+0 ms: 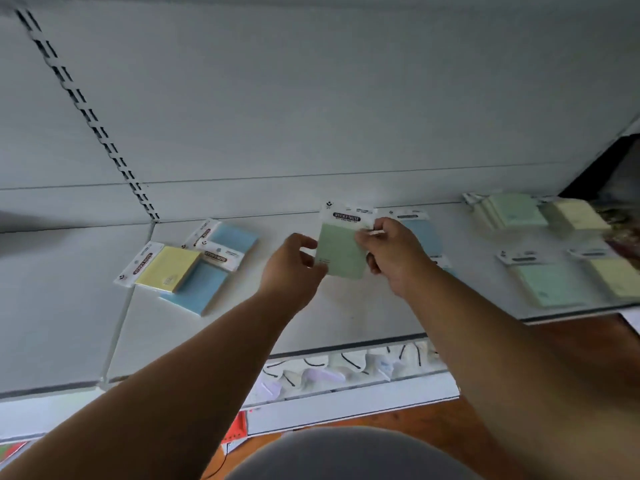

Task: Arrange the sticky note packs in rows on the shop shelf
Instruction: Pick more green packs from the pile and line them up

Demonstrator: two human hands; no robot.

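Green, and lifted clear of the white shelf [346,317], the pack [341,252] hung between both hands. The right hand [394,254] had its thumb and fingers pinched on the pack's right edge just under the white header card. The left hand [291,268] sat at the left edge with loosely curled fingers; whether it truly held the pack or only steadied it could not be told.

The likeliest trouble seemed to be the wrapper. A one-sided pinch on smooth plastic could let the pack swing or slip, and a drop would land it askew on the shelf.

Just behind the right hand lay a blue pack [420,237], partly hidden by it. Setting the green one down without a clear look might nudge that pack or overlap it, spoiling the row.

To the left a loose heap waited: a yellow pack [169,268] lying across a blue one [204,289], with another blue [232,237] behind, all at odd angles. A forearm sweeping low over them could push them further out of line or toward the front lip.

At the right, green [512,211] and pale yellow stacks [575,214] sat at the back, with more packs [550,284] in front. They looked blurred, so their alignment was hard to judge; matching the new row to them by eye might go wrong.
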